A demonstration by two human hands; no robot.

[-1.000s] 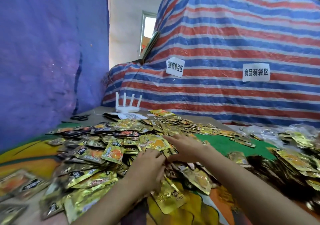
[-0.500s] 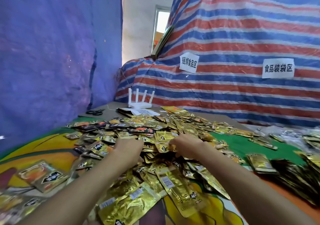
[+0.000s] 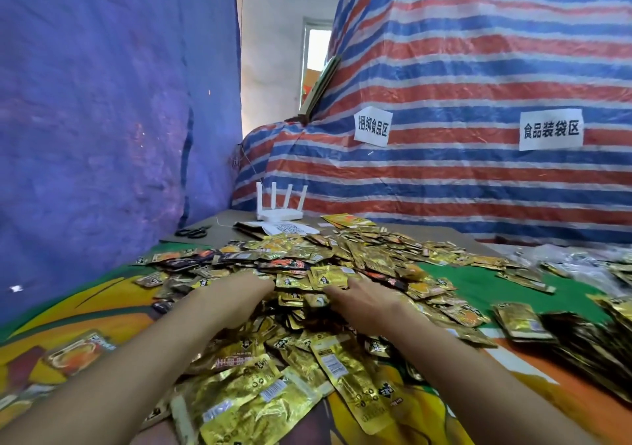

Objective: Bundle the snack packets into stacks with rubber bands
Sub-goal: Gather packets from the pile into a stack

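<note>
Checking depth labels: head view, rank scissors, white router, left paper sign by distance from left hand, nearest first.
1. Scissors, on the table beyond the left hand, to its left.
2. White router, at table's back.
3. Left paper sign, on the striped tarp behind.

1. The snack packets (image 3: 342, 260) are mostly shiny gold foil with black logos. A few show orange, and some are black with red.
2. The big tarp (image 3: 478, 68) at the back has red, blue and white stripes.
3. The hanging sheet (image 3: 102, 102) on the left is plain blue-purple.
4. The paper signs (image 3: 550, 130) are white with black characters.
5. The router (image 3: 278, 212) is all white and the scissors (image 3: 193, 232) are black.
6. The tabletop cover (image 3: 478, 284) is a bold print in green, orange and yellow.
</note>
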